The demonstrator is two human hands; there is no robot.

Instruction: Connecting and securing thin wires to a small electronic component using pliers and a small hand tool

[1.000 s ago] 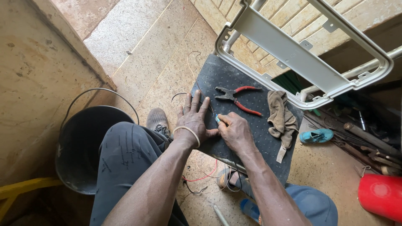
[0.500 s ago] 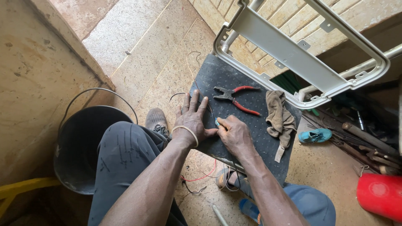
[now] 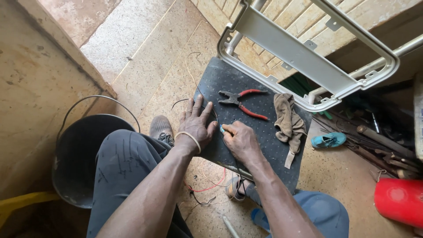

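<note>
The left hand lies flat, fingers spread, on the near left edge of the dark dimpled mat, pinning a thin dark wire that runs up off the mat's far left corner onto the floor. The right hand is closed around a small tool with a pale blue tip, the tip just beside the left fingers and pressed at the wire — what kind of tool it is cannot be told. Judging by this, the work on the wire looks to be in its middle: the wire is held and being worked at one spot, while loose red and dark wire ends hang below the mat's near edge, not yet dealt with. The red-handled pliers lie untouched near the mat's middle, and a crumpled brown rag sits toward its right edge.

The mat rests on the person's knees above a rough concrete floor. A grey metal frame leans just past the mat's far edge, a black bucket stands to the left, a red container to the right — and a heap of tools and rods beyond a blue shoe
</note>
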